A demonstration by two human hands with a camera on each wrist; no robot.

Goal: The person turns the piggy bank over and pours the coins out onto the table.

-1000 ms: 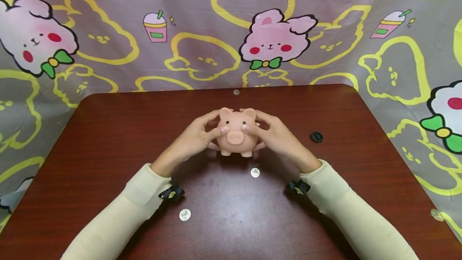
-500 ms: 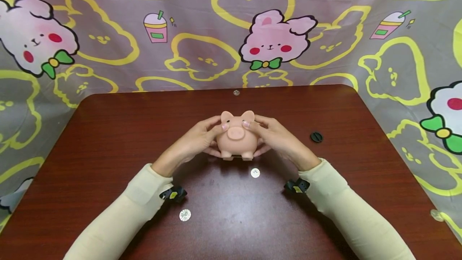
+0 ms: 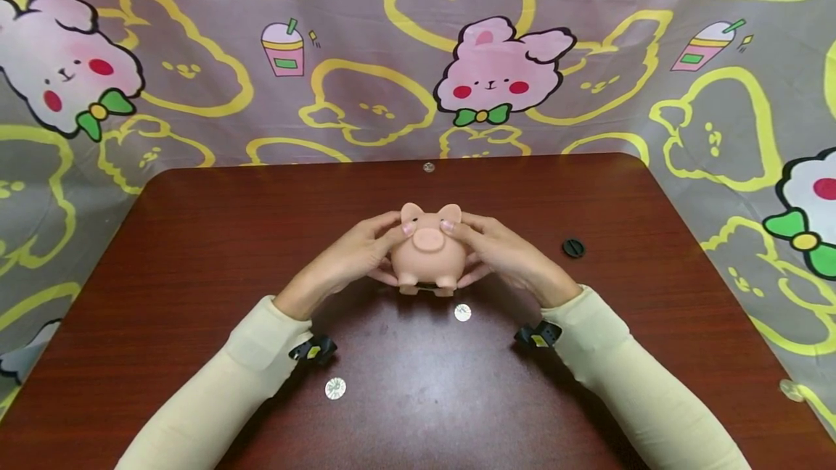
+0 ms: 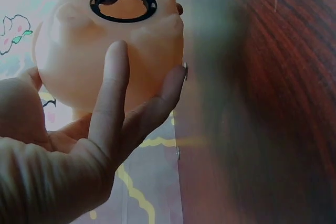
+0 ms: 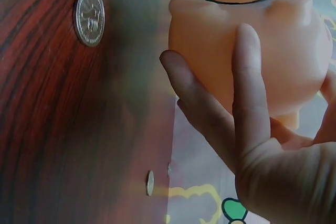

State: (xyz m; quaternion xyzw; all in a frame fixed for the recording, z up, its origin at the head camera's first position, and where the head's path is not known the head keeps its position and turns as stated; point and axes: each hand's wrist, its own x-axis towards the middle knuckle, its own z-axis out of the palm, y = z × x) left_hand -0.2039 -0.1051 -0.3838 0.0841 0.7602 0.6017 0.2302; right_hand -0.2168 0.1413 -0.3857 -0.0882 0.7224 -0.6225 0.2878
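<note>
A pink piggy bank (image 3: 428, 261) is held over the middle of the table, its snout toward the head camera and tipped upward. My left hand (image 3: 355, 249) grips one side, thumb on the face and fingers spread along the belly. On the other side my right hand (image 3: 499, 246) grips it the same way. Both wrist views show its underside, where a black ring (image 4: 124, 20) frames an open hole between the feet. A black slotted plug (image 3: 574, 248) lies on the table to the right of my right hand.
On the brown table (image 3: 228, 238), one coin (image 3: 462, 312) lies just in front of the pig and another coin (image 3: 336, 388) nearer, by my left sleeve. A further coin (image 3: 428, 167) is at the far edge. Behind hangs a patterned cloth (image 3: 366, 42).
The piggy bank has come slightly lower in the head view and tilted back, so its snout points higher and the dark rim shows between its feet. Both hands keep their grip.
</note>
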